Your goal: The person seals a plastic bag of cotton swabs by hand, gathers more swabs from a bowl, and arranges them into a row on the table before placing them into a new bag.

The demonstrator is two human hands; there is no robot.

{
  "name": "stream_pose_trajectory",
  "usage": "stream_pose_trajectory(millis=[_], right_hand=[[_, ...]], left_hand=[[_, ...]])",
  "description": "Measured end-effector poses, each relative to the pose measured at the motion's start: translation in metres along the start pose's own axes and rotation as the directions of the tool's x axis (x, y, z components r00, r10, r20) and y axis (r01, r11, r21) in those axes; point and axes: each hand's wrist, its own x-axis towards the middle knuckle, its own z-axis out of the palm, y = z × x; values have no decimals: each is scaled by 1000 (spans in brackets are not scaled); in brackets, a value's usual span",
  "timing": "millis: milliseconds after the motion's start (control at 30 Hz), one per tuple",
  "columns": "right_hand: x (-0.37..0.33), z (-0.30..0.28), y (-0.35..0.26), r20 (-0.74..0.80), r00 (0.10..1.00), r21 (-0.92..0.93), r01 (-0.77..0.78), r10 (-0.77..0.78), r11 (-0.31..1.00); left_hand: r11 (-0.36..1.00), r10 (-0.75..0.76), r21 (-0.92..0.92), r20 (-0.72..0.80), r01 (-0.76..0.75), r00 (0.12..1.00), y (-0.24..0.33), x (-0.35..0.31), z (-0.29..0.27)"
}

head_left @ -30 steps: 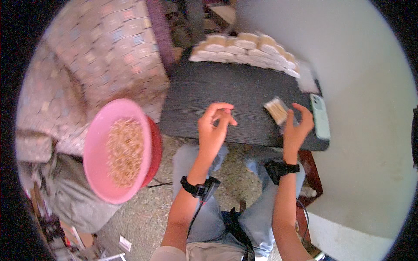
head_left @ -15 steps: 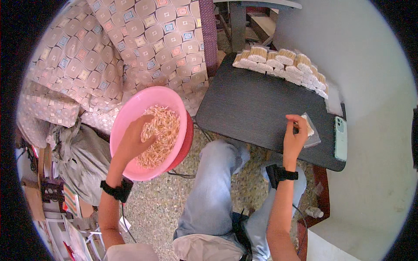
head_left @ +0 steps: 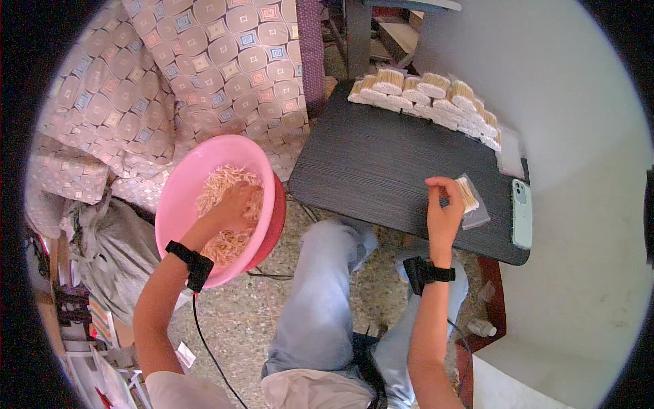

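A pink basin [head_left: 178, 204] holds a loose heap of cotton swabs [head_left: 228, 178]. Inside it, my left hand [head_left: 237, 206] is pushed into the swabs on the right side, its fingers curled among them; the fingertips are partly hidden. Over the near part of the black table, my right hand [head_left: 444, 198] is closed, thumb and forefinger bent towards each other. Whatever it may hold is hidden. Right beside it lies a small clear plastic bag [head_left: 479, 217] with a bundle of cotton swabs [head_left: 467, 193] in it.
Filled packs of cotton swabs [head_left: 436, 102] are piled along the far edge of the black table [head_left: 361, 157]. A pale green phone [head_left: 522, 213] lies at its right edge, near the wall [head_left: 579, 204]. Patterned cloth [head_left: 225, 61] hangs behind the basin. A grey sack [head_left: 112, 249] sits at left.
My left hand has moved right and deeper into the swabs, its fingers curling in. My right hand stays beside the bag, where more of the swab bundle now shows. The whole view has shifted slightly.
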Motion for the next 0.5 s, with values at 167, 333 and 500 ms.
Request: stream_pose_trajectory(millis=[167,333,500], right_hand=[[1,0,-1,38,999,30,-39,37,999],[1,-1,2,48,997,34,-63,61,997],[1,4,-6,84,996,39,-21,18,999]], left_hand=[[977,-148,157,-6,147,989,-25,11,28],[917,-382,183,148,355,912,-12,24,25],[946,-262,229,113,231,959,-35,20,33]])
